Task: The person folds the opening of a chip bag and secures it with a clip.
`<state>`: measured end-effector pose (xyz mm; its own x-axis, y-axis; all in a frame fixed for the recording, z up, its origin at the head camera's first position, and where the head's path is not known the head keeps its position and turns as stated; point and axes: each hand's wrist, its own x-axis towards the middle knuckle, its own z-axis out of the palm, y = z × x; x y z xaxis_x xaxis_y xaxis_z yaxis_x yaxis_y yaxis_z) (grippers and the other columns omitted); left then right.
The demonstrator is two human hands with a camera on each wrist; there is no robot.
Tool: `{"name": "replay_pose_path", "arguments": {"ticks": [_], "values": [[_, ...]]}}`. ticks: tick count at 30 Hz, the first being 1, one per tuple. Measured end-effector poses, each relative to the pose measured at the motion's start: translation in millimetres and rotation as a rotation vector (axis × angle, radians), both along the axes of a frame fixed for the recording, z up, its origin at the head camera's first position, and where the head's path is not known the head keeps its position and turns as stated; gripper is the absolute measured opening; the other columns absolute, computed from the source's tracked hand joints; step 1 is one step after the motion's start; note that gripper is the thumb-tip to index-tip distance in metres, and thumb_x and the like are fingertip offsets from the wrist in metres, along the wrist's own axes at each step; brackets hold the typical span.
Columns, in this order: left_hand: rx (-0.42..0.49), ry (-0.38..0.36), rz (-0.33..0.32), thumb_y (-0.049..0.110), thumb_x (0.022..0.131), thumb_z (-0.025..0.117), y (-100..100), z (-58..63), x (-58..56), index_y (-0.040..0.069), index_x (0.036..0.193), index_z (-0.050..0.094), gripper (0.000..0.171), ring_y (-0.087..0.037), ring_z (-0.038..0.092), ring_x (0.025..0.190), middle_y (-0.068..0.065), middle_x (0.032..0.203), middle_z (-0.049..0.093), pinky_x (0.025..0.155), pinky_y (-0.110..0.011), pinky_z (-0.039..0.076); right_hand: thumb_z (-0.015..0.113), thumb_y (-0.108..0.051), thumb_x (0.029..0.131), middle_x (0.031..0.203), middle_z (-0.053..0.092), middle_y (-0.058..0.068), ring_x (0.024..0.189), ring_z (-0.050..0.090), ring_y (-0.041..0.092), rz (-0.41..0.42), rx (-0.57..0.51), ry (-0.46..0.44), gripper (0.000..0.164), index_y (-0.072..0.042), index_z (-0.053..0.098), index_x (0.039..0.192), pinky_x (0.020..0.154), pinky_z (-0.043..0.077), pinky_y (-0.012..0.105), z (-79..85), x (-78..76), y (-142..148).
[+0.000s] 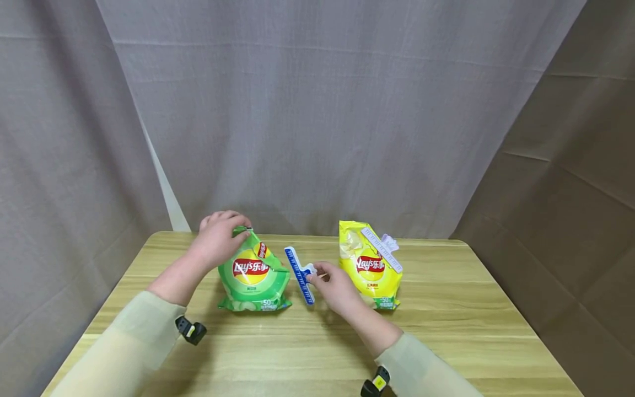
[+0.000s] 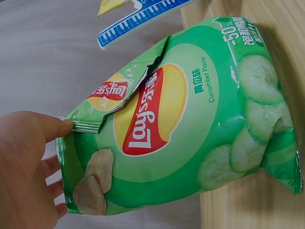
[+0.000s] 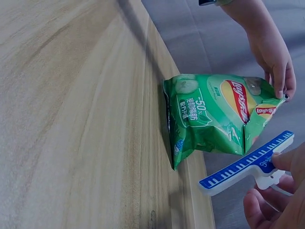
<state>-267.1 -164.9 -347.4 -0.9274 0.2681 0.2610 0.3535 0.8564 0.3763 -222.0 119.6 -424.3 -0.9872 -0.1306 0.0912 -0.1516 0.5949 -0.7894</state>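
A green Lay's chip bag stands on the table, its top corner folded over toward the front. My left hand pinches that folded top between thumb and fingers; in the left wrist view the thumb presses the fold. To the right of the bag, my right hand holds a blue and white bag clip by its handle. The clip's long ruler-marked bar stands tilted beside the green bag, apart from it. In the right wrist view the thumb lies on the blue side of the clip.
A yellow Lay's chip bag stands behind my right hand, its slanted top held by a pale purple bag clip. The wooden table runs back to a grey curtain. A brown cloth hangs at the right.
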Motion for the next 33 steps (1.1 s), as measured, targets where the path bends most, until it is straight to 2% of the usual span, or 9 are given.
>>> {"name": "replay_pose_path", "arguments": {"ticks": [4,10,17,24,33], "values": [[-0.005,-0.001,-0.002,0.028,0.1,0.058,0.6,-0.1,-0.5,0.014,0.124,0.065,0.028,-0.04,0.036,0.135,-0.012,0.137,0.055,0.112,-0.061,0.016,0.066,-0.032,0.096,0.105,0.067,0.001,0.097,0.061,0.019,0.014,0.005,0.034,0.038,-0.009,0.065,0.126,0.085,0.052,0.039,-1.2,-1.1,-0.9],[-0.003,0.002,-0.003,0.027,0.1,0.058,0.9,0.1,-0.4,0.015,0.124,0.065,0.028,-0.039,0.036,0.135,-0.012,0.138,0.055,0.112,-0.061,0.017,0.068,-0.027,0.095,0.097,0.064,-0.001,0.085,0.057,0.014,0.051,0.014,0.137,0.034,-0.007,0.066,0.122,0.073,0.05,0.03,-1.5,-1.4,-3.9],[0.014,0.0,0.005,0.027,0.1,0.058,0.4,-1.4,2.4,0.014,0.124,0.065,0.028,-0.04,0.036,0.136,-0.013,0.138,0.056,0.112,-0.062,0.016,0.07,-0.025,0.093,0.097,0.064,0.0,0.089,0.057,0.014,0.049,0.098,0.218,0.032,-0.008,0.068,0.12,0.077,0.05,0.033,-0.9,-0.4,-4.2],[0.023,0.008,0.001,0.026,0.1,0.059,0.9,-2.5,4.5,0.013,0.123,0.066,0.028,-0.041,0.036,0.135,-0.013,0.136,0.057,0.112,-0.062,0.017,0.07,-0.024,0.093,0.094,0.063,-0.002,0.087,0.057,0.015,0.078,0.19,0.29,0.028,-0.008,0.068,0.116,0.074,0.05,0.031,-2.8,-0.3,-3.1],[0.017,0.009,-0.001,0.027,0.1,0.058,0.0,-2.0,2.7,0.014,0.122,0.065,0.027,-0.04,0.036,0.136,-0.013,0.136,0.056,0.112,-0.062,0.017,0.07,-0.024,0.094,0.09,0.062,-0.004,0.082,0.057,0.014,0.097,0.212,0.282,0.026,-0.009,0.068,0.115,0.071,0.05,0.028,3.5,-1.0,-6.0]]}}
